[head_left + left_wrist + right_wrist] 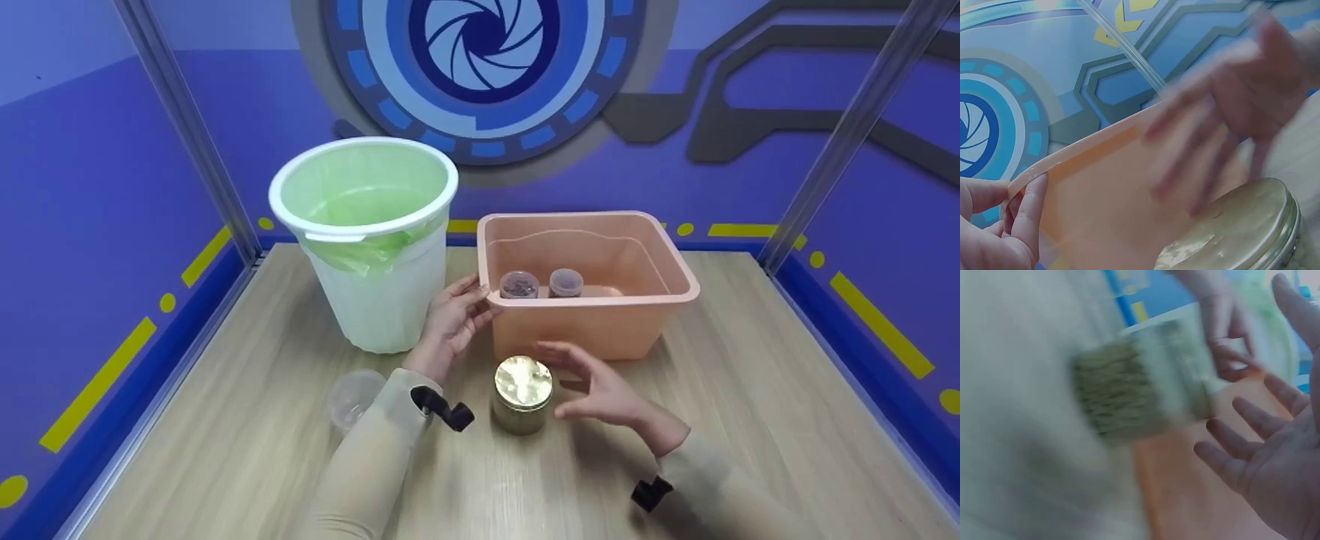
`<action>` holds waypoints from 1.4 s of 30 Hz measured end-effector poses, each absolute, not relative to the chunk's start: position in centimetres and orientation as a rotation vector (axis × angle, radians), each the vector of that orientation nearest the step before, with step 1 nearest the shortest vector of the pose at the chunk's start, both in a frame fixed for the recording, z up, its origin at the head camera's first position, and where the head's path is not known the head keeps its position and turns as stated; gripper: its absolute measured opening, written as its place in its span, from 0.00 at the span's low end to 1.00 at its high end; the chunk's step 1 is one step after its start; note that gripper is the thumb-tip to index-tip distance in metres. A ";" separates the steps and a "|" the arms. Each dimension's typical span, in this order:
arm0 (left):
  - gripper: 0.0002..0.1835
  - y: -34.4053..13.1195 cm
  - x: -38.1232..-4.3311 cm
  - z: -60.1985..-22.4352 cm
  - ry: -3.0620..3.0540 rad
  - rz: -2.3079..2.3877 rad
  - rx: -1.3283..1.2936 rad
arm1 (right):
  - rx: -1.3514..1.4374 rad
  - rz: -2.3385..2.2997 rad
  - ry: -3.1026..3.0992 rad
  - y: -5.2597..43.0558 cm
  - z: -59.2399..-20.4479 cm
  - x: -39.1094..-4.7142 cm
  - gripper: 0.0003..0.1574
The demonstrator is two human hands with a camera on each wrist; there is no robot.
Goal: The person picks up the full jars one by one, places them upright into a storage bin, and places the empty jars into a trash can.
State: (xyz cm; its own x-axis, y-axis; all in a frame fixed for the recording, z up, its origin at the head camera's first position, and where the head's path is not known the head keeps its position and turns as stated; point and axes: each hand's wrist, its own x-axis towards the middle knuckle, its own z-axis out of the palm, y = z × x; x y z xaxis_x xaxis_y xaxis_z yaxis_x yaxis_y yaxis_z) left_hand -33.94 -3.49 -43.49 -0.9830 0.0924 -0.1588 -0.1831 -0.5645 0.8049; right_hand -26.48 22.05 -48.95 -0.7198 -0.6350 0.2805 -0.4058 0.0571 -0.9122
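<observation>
My left hand point(451, 322) pinches the near left corner of the rim of a pink-orange plastic bin point(585, 326); the left wrist view shows thumb and fingers on either side of that rim. A clear jar point(523, 397) with a shiny gold lid stands upright on the table in front of the bin. In the right wrist view the jar point(1123, 382) looks partly filled with small greenish pieces, though blurred. Just right of the jar, my right hand point(592, 386) is spread with fingers apart and holds nothing. Two small lidded tubs point(520, 285) stand inside the bin.
A tall white waste bin point(382, 300) with a green liner stands at the back left. An empty-looking clear plastic cup point(352, 397) sits beside my left forearm. Blue printed walls and metal posts point(840, 150) border the wooden table point(247, 450).
</observation>
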 end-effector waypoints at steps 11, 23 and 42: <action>0.26 -3.5 -33.8 -43.6 1.390 2.650 -0.134 | -0.896 -1.749 2.201 19.5 -53.1 -26.7 0.67; 0.26 -3.5 -33.8 -43.6 1.378 2.645 -0.164 | -0.801 -1.791 2.214 19.4 -53.0 -26.7 0.58; 0.27 -3.5 -33.8 -43.5 1.399 2.630 -0.150 | -0.785 -2.039 2.360 23.2 -37.9 -28.4 0.57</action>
